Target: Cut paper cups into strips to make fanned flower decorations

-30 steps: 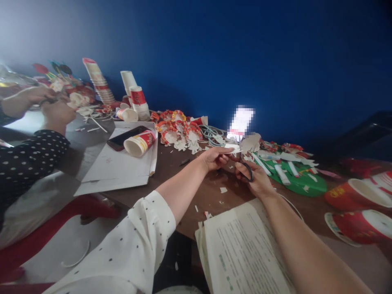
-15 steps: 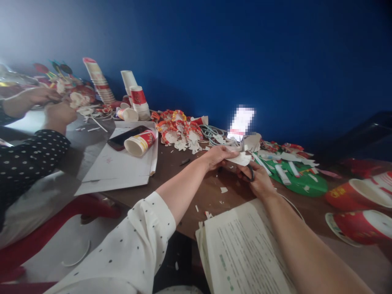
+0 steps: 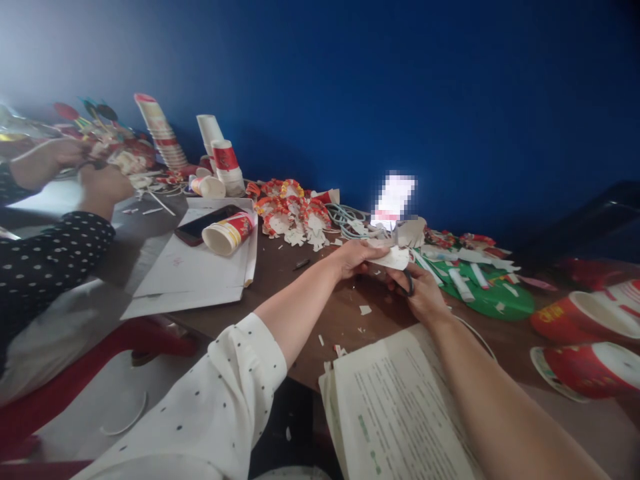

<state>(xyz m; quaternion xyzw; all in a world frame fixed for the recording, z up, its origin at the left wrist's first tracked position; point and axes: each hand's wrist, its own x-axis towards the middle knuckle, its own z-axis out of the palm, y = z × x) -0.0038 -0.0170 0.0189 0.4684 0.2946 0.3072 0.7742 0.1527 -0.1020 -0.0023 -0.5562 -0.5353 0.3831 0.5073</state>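
My left hand is closed on a piece of white paper, pinching its left end above the brown table. Black-handled scissors are in my right hand, with the fingers through the handles right below the paper. The blades are mostly hidden by the paper and the fingers. Small white scraps lie on the table under my hands. Just beyond them a phone with a blurred, lit screen stands upright.
Cut red-and-white paper pieces and a cable lie behind. A green sheet with paper strips and red cups are at right. Left are a paper cup, cup stacks and a co-worker's hands. Printed pages lie in front.
My hands, the paper and the scissors hold almost the same place. The co-worker's hands at the left have shifted slightly to the right.
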